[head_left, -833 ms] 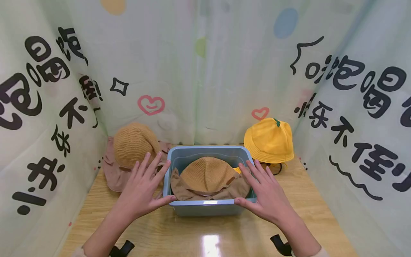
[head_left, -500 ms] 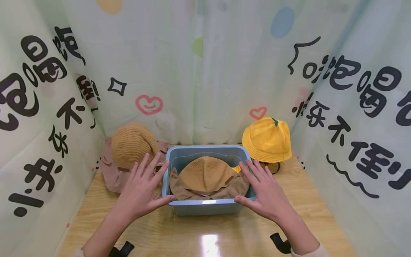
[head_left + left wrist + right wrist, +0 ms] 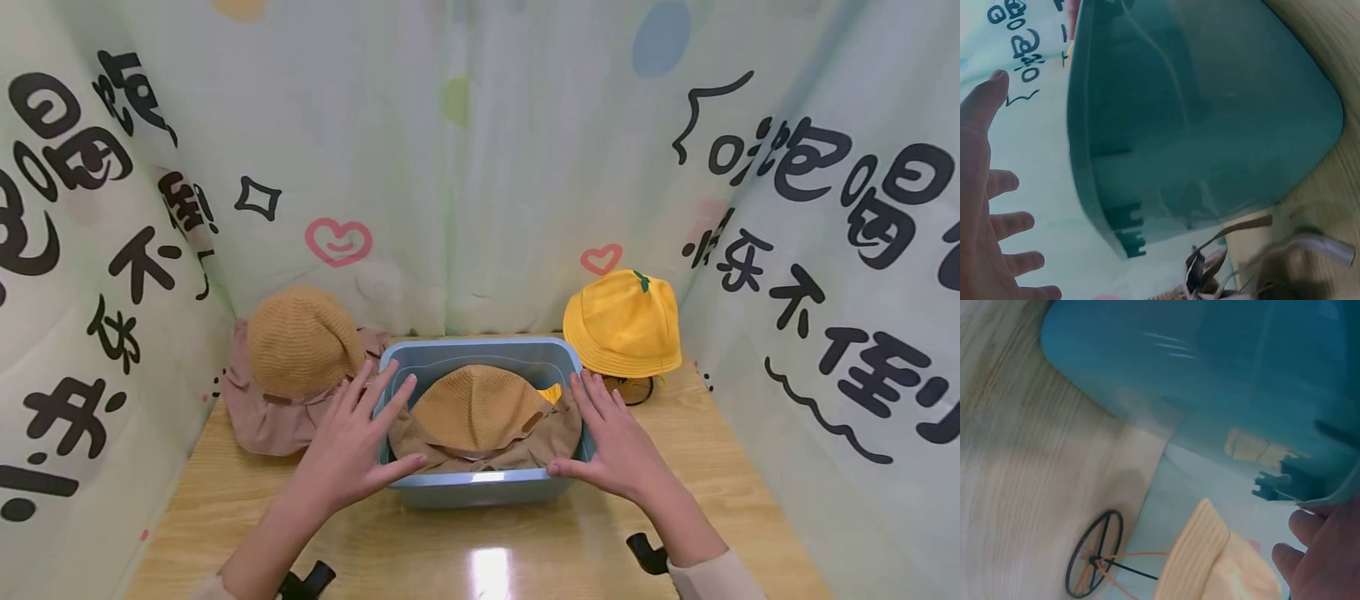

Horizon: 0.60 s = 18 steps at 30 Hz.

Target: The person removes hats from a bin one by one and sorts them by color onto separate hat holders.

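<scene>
A blue plastic bin [image 3: 480,493] stands on the table between my hands. Inside lies a tan knit hat [image 3: 474,410] with a brown brim, and a yellow bit of cloth [image 3: 552,393] peeks out behind it. My left hand [image 3: 360,446] is over the bin's left front corner, fingers spread; the left wrist view has it apart from the bin wall [image 3: 1210,112]. My right hand [image 3: 615,442] is at the right rim with straight fingers, thumb over the front edge. In the right wrist view, its fingertips [image 3: 1304,528] are right at the rim.
A tan knit hat with a pink brim [image 3: 303,346] stands back left, partly behind my left hand. Back right, a yellow hat [image 3: 622,325] sits on a black wire stand [image 3: 1094,556]. Printed curtains [image 3: 450,208] enclose the wooden table [image 3: 360,550] at the back and sides.
My left hand has shifted slightly right, its fingers now overlapping the bin's left side more. The right hand stays near the right rim. The head view has turned a little.
</scene>
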Motion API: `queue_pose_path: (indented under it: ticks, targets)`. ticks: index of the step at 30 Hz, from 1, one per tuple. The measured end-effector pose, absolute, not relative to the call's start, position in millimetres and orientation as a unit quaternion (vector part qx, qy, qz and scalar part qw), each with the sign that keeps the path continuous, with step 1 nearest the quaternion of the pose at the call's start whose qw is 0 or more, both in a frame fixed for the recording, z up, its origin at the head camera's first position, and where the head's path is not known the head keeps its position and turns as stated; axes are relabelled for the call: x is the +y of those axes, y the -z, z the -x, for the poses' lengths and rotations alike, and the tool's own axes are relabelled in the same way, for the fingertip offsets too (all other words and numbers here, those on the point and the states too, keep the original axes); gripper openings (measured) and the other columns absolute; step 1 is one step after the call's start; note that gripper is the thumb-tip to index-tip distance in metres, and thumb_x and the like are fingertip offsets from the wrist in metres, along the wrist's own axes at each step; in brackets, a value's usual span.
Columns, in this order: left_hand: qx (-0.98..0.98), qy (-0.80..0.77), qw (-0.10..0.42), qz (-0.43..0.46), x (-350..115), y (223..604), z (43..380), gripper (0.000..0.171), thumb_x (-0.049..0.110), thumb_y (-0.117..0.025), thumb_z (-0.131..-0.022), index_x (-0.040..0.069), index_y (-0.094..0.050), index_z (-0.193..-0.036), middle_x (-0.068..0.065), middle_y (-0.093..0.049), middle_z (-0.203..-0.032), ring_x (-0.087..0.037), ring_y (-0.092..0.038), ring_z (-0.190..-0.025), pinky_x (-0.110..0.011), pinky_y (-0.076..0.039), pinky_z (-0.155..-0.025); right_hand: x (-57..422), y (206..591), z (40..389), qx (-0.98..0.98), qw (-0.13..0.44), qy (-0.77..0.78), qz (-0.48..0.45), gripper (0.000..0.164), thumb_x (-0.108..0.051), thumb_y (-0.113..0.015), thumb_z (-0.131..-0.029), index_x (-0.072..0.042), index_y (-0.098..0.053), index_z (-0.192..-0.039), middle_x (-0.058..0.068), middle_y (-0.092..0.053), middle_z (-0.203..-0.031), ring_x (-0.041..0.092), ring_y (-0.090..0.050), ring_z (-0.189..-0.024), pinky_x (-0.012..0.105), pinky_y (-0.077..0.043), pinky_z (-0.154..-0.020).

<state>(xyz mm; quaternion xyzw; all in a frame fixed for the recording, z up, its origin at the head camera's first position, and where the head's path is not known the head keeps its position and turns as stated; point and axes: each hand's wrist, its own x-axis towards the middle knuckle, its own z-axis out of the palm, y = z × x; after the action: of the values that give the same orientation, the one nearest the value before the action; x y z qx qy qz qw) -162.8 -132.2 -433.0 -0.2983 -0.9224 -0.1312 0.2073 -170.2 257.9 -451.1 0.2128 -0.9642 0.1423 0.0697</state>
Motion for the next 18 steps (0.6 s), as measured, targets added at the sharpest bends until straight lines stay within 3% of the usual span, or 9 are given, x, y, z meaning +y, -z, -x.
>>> queue_pose_path:
  ticks: [9, 18]
  targets:
    - [-0.916, 0.139, 0.21, 0.313, -111.8, 446.4, 171.6, 0.092, 0.071, -0.059, -0.086, 0.021, -0.032, -0.158, -0.013, -0.032, -0.161, -0.045, -0.024, -0.148, -0.065, -0.029, -0.112, 259.6, 457.5, 174.9, -0.967, 0.033, -0.152, -0.202, 0.134, -0.076, -0.072, -0.069, -0.002, -0.006, -0.16, 0.019, -0.006, -0.167, 0.034, -0.004, -0.154, 0.058, -0.016, -0.12]
    - [-0.918, 0.135, 0.192, 0.321, -93.1, 461.7, 180.9, 0.086, 0.074, -0.046, -0.091, 0.024, -0.029, -0.159, -0.01, -0.032, -0.161, -0.042, -0.027, -0.147, -0.062, -0.032, -0.112, 257.1, 462.9, 174.9, -0.969, 0.026, -0.151, -0.193, 0.134, -0.077, -0.07, -0.071, 0.0, -0.004, -0.159, 0.017, -0.002, -0.167, 0.032, 0.0, -0.155, 0.055, -0.015, -0.121]
